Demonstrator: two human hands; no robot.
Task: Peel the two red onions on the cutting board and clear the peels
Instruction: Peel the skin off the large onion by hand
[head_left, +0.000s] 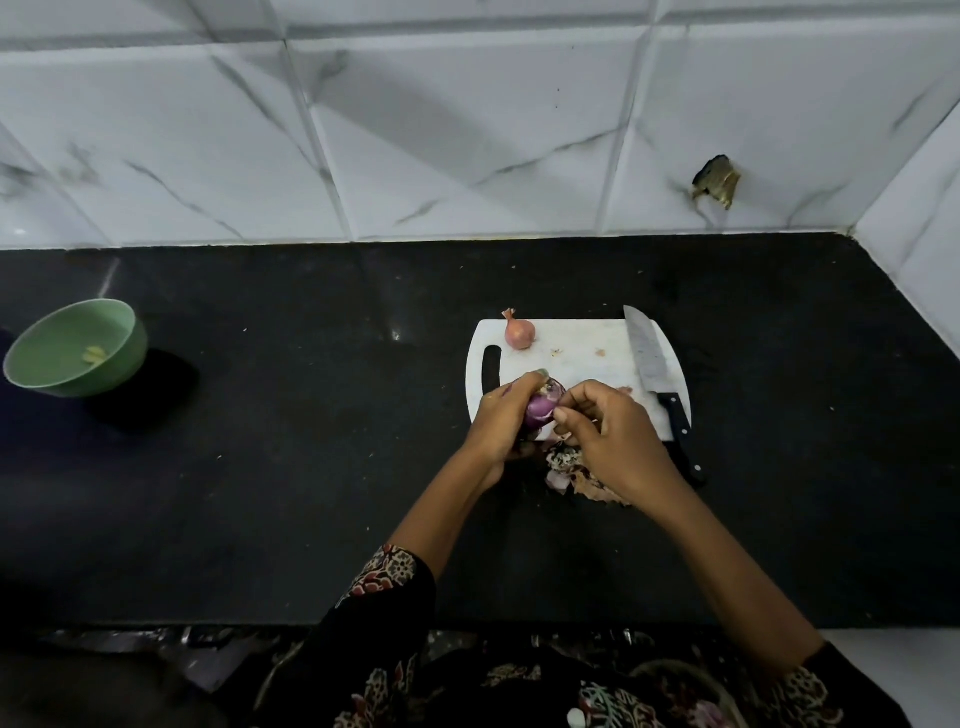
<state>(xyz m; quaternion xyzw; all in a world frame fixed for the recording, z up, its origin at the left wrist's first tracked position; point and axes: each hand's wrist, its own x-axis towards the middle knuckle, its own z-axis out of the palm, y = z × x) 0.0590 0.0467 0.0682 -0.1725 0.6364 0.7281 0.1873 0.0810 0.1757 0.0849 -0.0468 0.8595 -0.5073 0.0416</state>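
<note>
The left hand (501, 415) is holding the first onion (543, 402) over the near edge of the cutting board (582, 353) while the right hand (608, 431) is pinching its skin, and the second onion (519, 332) is waiting unpeeled, with peels (571, 473) piling on the tabletop (311, 415)

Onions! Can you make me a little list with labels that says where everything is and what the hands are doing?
held onion: purple, partly peeled onion, above the board's near edge
left hand: left hand grips it
right hand: right hand pinches at its skin
other onion: unpeeled onion, on the cutting board
knife: knife lying on the board's right side
peels: peels on the black counter
bowl: green bowl, far left
</note>
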